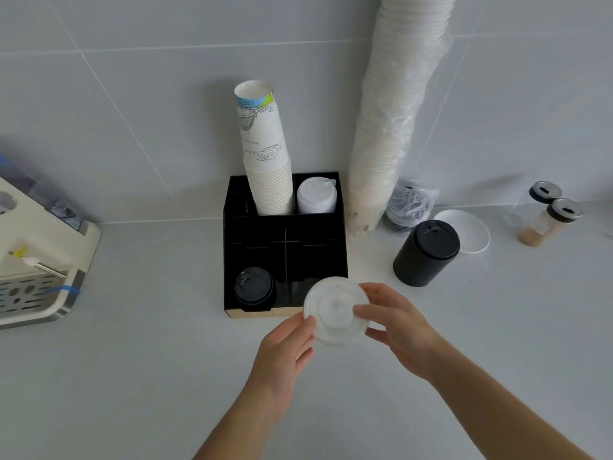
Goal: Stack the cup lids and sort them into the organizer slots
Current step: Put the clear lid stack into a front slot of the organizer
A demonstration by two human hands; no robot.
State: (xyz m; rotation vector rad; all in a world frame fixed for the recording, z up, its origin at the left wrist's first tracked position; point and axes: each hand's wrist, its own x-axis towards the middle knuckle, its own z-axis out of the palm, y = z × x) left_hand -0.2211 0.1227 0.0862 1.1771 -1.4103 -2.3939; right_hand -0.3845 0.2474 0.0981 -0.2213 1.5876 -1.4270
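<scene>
A clear lid stack was held above the counter at the near right corner of the black organizer, overlapping its near right slot; how many lids it held could not be told. The left hand pinched the stack's near left edge with fingertips, its forearm entering from the near side. The right hand grasped the right edge, thumb laid across the top and fingers curled beneath.

In the organizer, the near left slot held one stack of black lids. The far right slot held one stack of white lids, and the far middle slot held one tall stack of printed paper cups, leaning slightly left. The middle row of slots looked dark, and their contents could not be made out.

Just right of the organizer, a taller sleeve of white cups stood against the tiled wall. Further right stood a second black lid stack on the counter, touching a white saucer, with a plastic bag behind it. Two shaker jars stood at the far right. A coffee machine sat at the left edge.
</scene>
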